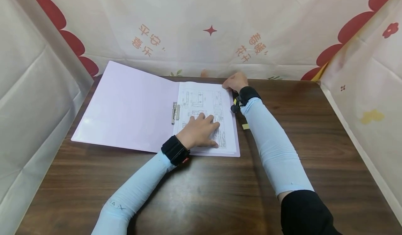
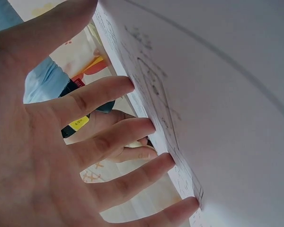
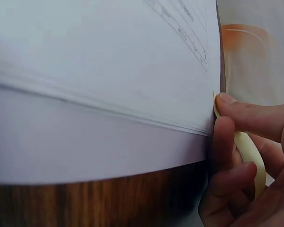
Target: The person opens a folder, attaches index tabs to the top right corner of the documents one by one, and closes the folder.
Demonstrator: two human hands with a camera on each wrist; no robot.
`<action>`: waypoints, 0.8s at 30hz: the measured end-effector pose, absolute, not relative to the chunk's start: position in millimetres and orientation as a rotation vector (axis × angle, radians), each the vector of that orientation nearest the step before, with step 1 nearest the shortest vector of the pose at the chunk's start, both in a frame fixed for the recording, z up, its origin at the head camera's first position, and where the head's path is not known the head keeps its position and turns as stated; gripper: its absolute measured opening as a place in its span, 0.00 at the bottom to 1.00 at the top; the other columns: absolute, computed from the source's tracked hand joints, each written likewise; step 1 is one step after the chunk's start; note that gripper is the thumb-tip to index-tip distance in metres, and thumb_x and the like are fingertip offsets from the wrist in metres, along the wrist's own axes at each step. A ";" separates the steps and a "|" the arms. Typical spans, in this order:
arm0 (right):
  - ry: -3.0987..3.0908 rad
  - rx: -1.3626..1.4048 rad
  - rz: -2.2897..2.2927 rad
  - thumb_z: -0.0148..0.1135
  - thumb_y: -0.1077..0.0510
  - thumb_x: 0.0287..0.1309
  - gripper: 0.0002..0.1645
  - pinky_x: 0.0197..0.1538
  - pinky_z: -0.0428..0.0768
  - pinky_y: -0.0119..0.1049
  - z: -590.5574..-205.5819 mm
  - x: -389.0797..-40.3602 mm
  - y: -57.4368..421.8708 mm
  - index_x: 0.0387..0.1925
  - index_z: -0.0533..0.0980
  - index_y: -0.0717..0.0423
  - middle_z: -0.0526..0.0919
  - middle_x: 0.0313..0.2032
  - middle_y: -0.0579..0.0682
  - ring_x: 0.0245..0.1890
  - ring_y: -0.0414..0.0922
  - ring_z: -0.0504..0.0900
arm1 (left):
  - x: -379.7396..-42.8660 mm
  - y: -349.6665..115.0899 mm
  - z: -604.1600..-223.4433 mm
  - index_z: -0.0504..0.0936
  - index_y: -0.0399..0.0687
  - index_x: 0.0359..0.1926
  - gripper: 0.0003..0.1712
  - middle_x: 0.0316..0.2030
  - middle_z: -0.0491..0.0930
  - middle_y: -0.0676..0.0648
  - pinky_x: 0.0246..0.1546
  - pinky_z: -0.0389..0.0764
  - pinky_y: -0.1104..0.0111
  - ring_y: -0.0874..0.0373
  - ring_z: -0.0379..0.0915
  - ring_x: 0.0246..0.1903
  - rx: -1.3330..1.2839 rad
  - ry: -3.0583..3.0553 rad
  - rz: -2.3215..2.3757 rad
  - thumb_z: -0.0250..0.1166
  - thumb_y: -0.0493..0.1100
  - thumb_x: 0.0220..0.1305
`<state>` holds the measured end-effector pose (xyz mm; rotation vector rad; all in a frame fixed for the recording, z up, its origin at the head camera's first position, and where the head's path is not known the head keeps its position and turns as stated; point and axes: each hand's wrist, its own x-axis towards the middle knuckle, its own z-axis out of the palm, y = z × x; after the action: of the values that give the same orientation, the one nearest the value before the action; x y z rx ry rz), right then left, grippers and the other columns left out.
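A lilac clip folder [image 1: 125, 106] lies open on the table with a stack of printed drawing sheets [image 1: 205, 92] on its right side. My left hand [image 1: 198, 132] rests on the lower part of the top sheet, fingers spread and fingertips touching the paper. At the sheets' far right corner, my right hand [image 1: 236, 81] pinches a pale yellow sticky note [image 3: 250, 158] between thumb and fingers. The note curves back into the palm, and its tip meets the paper edge. A metal clip [image 1: 175, 113] sits along the folder's spine.
Another small yellow piece [image 1: 245, 126] lies on the brown wooden table [image 1: 213, 196], partly covered by the right forearm. Printed cream cloth [image 1: 188, 25] hangs along the back and both sides of the table.
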<state>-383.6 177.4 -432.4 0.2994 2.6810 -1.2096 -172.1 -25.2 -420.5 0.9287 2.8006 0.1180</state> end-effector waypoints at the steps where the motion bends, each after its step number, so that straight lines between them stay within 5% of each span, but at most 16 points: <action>1: 2.690 0.296 -1.192 0.74 0.56 0.57 0.14 0.40 0.76 0.38 -432.4 -383.3 177.4 0.43 0.89 0.59 0.86 0.32 0.52 0.40 0.52 0.80 | -172.0 -25.4 -420.5 0.73 0.58 0.72 0.47 0.66 0.74 0.45 0.59 0.77 0.46 0.44 0.70 0.62 0.929 2.799 0.120 0.72 0.72 0.56; 24: 2.775 0.259 -1.041 0.71 0.54 0.63 0.16 0.47 0.75 0.40 -425.8 -374.0 169.3 0.48 0.86 0.58 0.84 0.50 0.56 0.48 0.53 0.78 | -172.7 -25.3 -422.0 0.74 0.59 0.72 0.46 0.67 0.73 0.45 0.57 0.78 0.47 0.45 0.70 0.60 0.923 2.797 0.128 0.72 0.71 0.56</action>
<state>-374.0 169.3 -425.8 0.2590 2.7753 -1.0409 -172.7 -25.3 -422.0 0.9227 2.7968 0.1279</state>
